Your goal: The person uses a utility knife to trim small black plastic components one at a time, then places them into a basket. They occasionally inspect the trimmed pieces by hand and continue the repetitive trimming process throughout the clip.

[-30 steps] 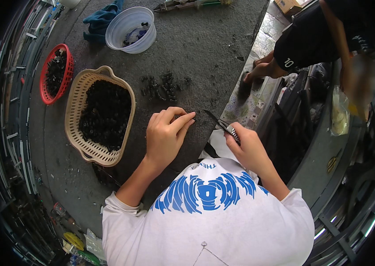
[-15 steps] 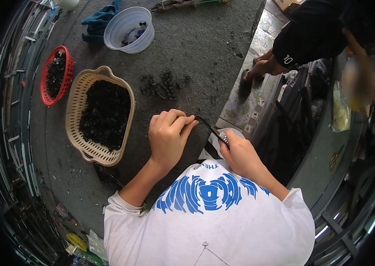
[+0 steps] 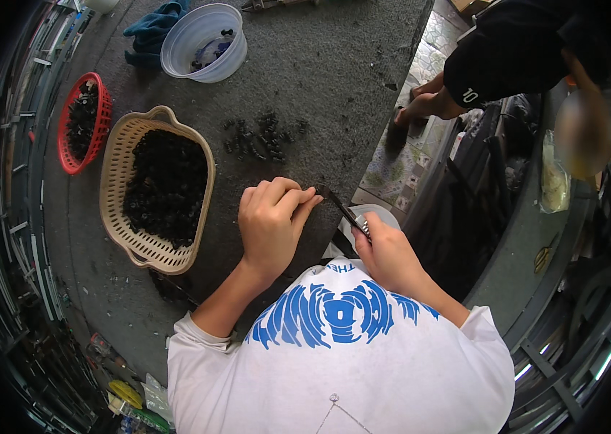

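Note:
My left hand (image 3: 271, 224) is raised over the near part of the table, thumb and fingertips pinched together. Whatever lies between them is tiny and dark, too small to name. In my closed right hand (image 3: 389, 253) is a long, thin, dark knife-like tool (image 3: 342, 209), its tip slanting up and left close to the left fingertips. Small black parts (image 3: 266, 137) lie in short rows on the table beyond my hands. To the left, a beige plastic basket (image 3: 210, 181) holds a heap of similar black parts (image 3: 164, 188).
A red basket (image 3: 108, 119) of dark pieces stands at far left. Behind are a clear plastic tub (image 3: 229, 69) with a few parts and a teal cloth (image 3: 148, 36). Another person (image 3: 508, 58) is beyond the table's right edge. Metal bars line the left side.
The tool's tip has shifted slightly at my left fingertips. Both hands stay nearly in place. The baskets and tub appear a little further left as the view moves.

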### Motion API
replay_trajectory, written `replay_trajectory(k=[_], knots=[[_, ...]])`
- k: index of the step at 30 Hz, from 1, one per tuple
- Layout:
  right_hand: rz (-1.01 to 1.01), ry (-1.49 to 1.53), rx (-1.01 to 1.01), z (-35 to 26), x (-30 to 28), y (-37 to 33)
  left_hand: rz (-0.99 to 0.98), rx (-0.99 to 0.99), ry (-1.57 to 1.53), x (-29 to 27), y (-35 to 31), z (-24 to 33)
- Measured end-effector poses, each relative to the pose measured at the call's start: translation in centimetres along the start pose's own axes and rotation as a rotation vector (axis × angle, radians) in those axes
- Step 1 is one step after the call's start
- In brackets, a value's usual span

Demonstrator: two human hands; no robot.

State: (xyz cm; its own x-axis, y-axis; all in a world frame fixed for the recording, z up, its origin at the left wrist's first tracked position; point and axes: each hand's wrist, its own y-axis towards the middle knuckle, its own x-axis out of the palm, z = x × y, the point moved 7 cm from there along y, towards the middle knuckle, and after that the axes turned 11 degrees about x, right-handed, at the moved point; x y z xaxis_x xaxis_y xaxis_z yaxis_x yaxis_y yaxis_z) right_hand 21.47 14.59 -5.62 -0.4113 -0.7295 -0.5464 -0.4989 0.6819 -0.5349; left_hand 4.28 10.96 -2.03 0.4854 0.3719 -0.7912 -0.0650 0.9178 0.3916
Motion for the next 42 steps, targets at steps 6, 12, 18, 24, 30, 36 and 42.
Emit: replay_trajectory(k=[6,12,18,24,30,36,42], knots=[[-0.016,-0.026,0.033,0.2,0.2,0.1,-0.002,0.001,-0.005,0.0,0.0,0.0],[-0.002,-0.077,0.013,0.0,-0.1,0.1,0.001,0.005,-0.01,-0.1,0.0,0.1],[-0.019,-0.228,0.009,-0.6,0.1,0.2,-0.008,0.002,-0.033,0.1,0.0,-0.1],[0.001,-0.275,-0.008,-0.3,0.7,0.4,-0.029,0.004,-0.042,0.2,0.0,-0.3],[-0.05,-0.009,0.065,0.6,0.6,0.7,-0.012,-0.021,-0.055,0.2,-0.2,-0.6],[-0.004,0.027,0.036,0.5,0.4,0.4,-0.02,-0.022,-0.043,0.2,-0.2,-0.5],[0.009,-0.182,0.068,0.5,0.9,0.8,0.0,-0.02,-0.037,0.3,-0.4,-0.5]])
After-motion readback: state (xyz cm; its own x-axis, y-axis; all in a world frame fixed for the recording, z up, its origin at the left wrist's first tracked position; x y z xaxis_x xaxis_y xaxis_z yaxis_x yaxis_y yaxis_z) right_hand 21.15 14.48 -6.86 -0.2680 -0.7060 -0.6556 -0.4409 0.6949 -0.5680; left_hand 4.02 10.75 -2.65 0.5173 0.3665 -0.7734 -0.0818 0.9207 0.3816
